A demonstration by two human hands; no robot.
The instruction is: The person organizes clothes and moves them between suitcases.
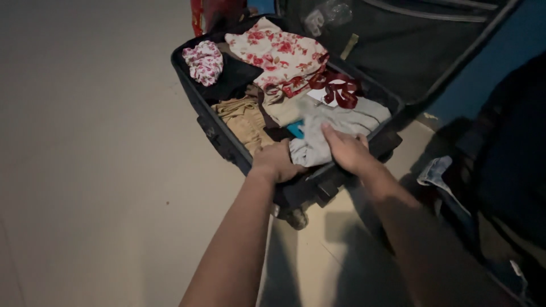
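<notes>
An open dark suitcase lies on the floor, filled with folded clothes. My left hand is curled over the near end of a grey garment, fingers tucked under its edge. My right hand lies flat on the same grey garment, pressing it down at the suitcase's near corner. Beside it lie a tan folded piece, a white cloth with red flowers, a small pink floral bundle and a dark red ribbon-like piece. A bit of teal shows under the grey garment.
The suitcase lid stands open at the back, with a clear bag in its pocket. A blue wall is at the right. Dark bags and a denim piece sit at the right. Pale floor stretches to the left.
</notes>
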